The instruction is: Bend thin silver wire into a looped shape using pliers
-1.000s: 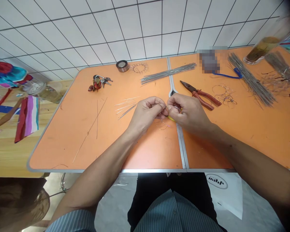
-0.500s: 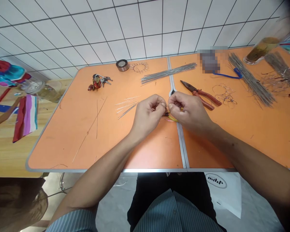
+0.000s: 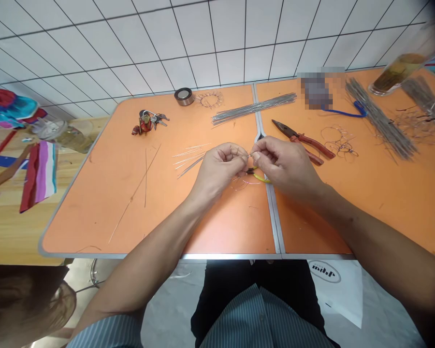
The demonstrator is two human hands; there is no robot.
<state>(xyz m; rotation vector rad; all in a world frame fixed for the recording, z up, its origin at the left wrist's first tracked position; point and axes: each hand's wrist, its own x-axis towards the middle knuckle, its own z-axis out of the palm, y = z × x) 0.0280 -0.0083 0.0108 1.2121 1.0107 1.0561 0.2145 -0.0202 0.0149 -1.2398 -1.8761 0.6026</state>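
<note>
White tiles (image 3: 227, 28) back an orange table (image 3: 224, 232) where left hand (image 3: 221, 166) and right hand (image 3: 284, 164) pinch thin wire (image 3: 250, 154).

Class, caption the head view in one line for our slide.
Left hand and right hand pinch a thin wire over an orange table, near red-handled long-nose pliers.

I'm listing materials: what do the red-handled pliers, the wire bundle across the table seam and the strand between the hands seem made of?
Red-handled pliers: head dark, fairly dull, probably steel; handles evenly red, likely plastic or rubber. Wire bundle: likely bare metal, given silvery glints. Strand: perhaps pale metal wire, too fine to tell.
</note>
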